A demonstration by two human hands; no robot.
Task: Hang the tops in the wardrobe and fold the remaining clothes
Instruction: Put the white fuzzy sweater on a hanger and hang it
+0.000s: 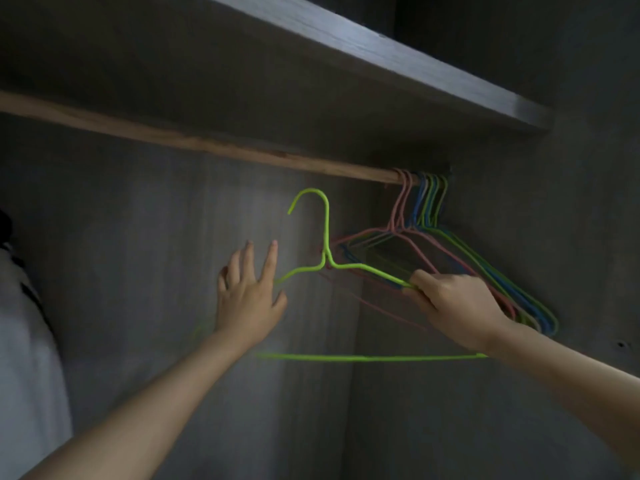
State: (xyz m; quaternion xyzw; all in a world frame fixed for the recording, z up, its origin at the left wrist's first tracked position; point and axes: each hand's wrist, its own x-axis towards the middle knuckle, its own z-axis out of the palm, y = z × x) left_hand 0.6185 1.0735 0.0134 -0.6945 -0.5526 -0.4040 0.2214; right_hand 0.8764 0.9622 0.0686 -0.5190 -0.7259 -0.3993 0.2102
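The wardrobe (138,237) is filling the whole view, its panels a dull grey wood grain lying in shadow. A thick shelf (381,53) of the same board is running overhead, and under it a round, bare wooden rod (173,136) is slanting from the near left to the far right. At the left edge a pale, soft garment (24,341) is hanging or lying; I cannot tell whether it is one of the tops.

A bunch of thin coated wire hangers (424,202), pink, blue and green, is crowding the far right end of the rod. The lime-green hanger (326,233) is hanging free of the rod, below it and left of the bunch, hook upward, its long bottom bar lying left to right.

The right hand (460,310) is pinching its right shoulder wire with curled fingers. The left hand (247,299) is spreading straight fingers (270,261) beside the left shoulder, nearer that end. Whether they are touching the wire is unclear. I judge the hanger is being taken out for a top.
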